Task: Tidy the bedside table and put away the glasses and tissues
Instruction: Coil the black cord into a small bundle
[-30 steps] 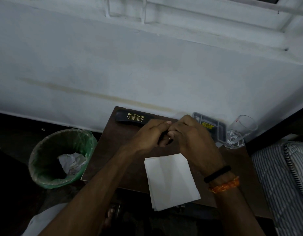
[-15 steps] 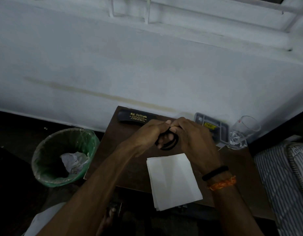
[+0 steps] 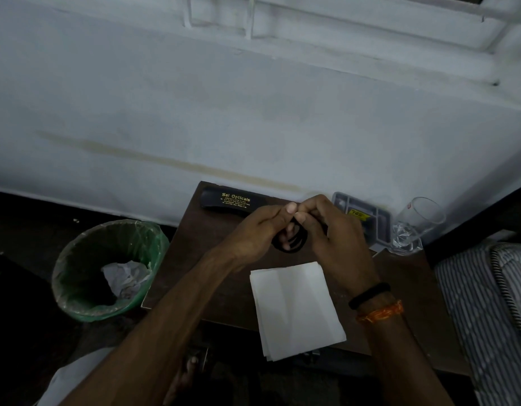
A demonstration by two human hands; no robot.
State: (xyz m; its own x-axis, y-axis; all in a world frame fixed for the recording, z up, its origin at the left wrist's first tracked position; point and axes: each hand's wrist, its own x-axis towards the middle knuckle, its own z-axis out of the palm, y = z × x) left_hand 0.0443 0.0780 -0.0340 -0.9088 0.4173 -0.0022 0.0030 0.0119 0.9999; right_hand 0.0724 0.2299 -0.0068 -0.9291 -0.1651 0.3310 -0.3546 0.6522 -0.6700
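**Both hands hold the black glasses above the bedside table**

At the far left, on the dark floor, stands a green bin (image 3: pixel 107 268) lined with a clear bag; a crumpled white tissue (image 3: pixel 126 278) lies inside it. Just right of the bin is the brown bedside table (image 3: pixel 195 259), set against the pale wall (image 3: pixel 253 112).

At the table's back edge, close to the wall, lies a black glasses case (image 3: pixel 224 200) with gold lettering that reads "Sai Opticals". Its right end is hidden behind the left hand (image 3: pixel 256 232).

The two hands meet over the middle of the table. The left hand's fingers curl around the black glasses (image 3: pixel 294 241) from the left, and the right hand (image 3: pixel 338 238) pinches them from the right, thumbs nearly touching above the frame. The dark rims show in the gap between the palms; whether the temples are folded cannot be told.

Below the hands, a stack of flat white tissues (image 3: pixel 294 309) lies on the table's near part, its lower corner hanging over the front edge.

The right wrist wears a black band (image 3: pixel 369 294) and an orange thread (image 3: pixel 381 312). Behind the right hand a grey divided tray (image 3: pixel 382 218) sits against the wall, a yellow label visible in it. Just right of the tray stands a clear drinking glass (image 3: pixel 417 227). At the far right is a striped mattress (image 3: pixel 487 303).
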